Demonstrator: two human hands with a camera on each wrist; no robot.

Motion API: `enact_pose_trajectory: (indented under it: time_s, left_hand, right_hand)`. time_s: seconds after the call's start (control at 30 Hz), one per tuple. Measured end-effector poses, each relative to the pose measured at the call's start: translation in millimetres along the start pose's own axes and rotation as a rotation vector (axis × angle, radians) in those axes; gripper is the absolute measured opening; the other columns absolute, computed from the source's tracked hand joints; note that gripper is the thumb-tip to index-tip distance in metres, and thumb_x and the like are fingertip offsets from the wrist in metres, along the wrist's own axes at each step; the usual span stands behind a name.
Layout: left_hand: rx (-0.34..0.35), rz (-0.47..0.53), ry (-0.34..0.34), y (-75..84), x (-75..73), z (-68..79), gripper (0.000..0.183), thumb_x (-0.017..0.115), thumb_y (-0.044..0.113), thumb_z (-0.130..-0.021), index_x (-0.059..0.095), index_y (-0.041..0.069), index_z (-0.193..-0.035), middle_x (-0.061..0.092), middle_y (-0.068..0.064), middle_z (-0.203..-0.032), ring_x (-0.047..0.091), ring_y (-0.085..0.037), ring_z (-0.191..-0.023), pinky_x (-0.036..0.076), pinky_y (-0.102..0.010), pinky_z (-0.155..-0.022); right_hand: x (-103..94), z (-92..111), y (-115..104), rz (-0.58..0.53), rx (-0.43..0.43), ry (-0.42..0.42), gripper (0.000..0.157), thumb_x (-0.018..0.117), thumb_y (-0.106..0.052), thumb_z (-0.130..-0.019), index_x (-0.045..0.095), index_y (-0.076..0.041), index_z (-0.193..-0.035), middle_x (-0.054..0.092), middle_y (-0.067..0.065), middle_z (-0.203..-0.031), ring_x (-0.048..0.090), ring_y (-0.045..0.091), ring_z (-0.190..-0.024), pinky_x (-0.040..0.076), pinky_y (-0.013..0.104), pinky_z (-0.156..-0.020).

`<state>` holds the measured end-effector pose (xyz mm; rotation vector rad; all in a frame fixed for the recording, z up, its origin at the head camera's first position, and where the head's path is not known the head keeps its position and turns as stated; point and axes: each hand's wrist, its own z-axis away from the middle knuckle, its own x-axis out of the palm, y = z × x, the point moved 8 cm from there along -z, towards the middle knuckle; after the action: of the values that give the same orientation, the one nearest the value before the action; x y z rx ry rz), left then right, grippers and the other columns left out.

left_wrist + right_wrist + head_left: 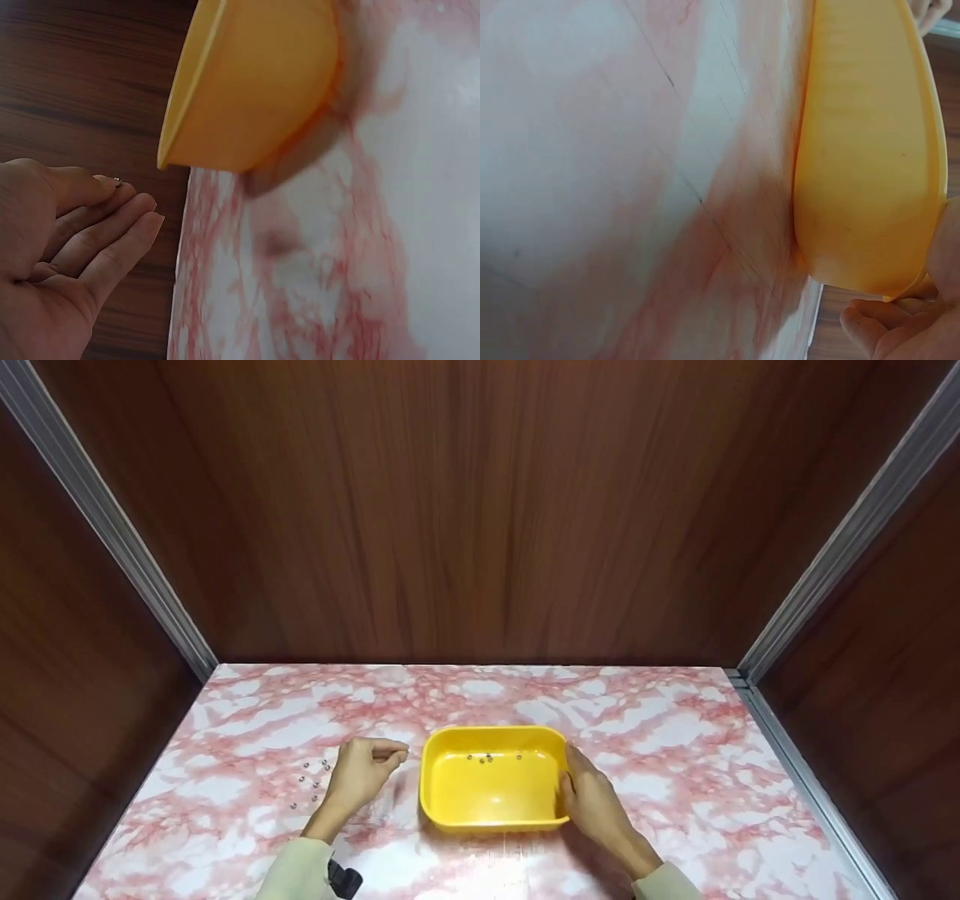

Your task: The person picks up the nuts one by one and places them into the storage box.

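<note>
Between its thumb and fingertip my left hand pinches a small shiny metal piece; only its tip shows in the left wrist view. That hand is raised just left of a yellow plastic tub. Several similar metal pieces lie inside the tub toward its far side. With the thumb over the rim and fingers along the outside, my right hand holds the tub's right end. More loose metal pieces are scattered on the table left of my left hand.
The table has a pink and white marbled top. Dark wood panels enclose it at the back and both sides, with metal strips at the corners. A black band is on my left wrist.
</note>
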<state>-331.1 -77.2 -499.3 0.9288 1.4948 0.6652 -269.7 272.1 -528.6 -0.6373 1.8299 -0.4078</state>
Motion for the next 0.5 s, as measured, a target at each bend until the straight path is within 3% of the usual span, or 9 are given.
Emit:
enact_pose_trajectory:
  time_s: [0.3,0.5]
  left_hand:
    - [-0.076,0.114,-0.081,14.5,9.4,-2.0,0.012,0.074,0.006,-0.095,0.083,0.006,-0.103,0.083,-0.011,-0.102,0.080,-0.023,-0.095,0.068,-0.039,-0.089]
    - [-0.098,0.185,-0.152,23.0,21.8,-5.8,0.014,0.072,0.003,-0.096,0.081,-0.002,-0.105,0.082,-0.015,-0.103,0.080,-0.022,-0.093,0.069,-0.033,-0.084]
  right_hand:
    - [0.1,-0.9,1.0,-0.002,0.018,-0.017,0.050,0.059,-0.003,-0.104,0.047,0.014,-0.149,0.055,0.032,-0.151,0.057,0.044,-0.140,0.050,0.056,-0.116]
    - [0.6,-0.9,1.3,0.005,0.023,-0.022,0.050,0.059,-0.003,-0.104,0.046,0.014,-0.150,0.055,0.031,-0.151,0.056,0.043,-0.140,0.049,0.056,-0.116]
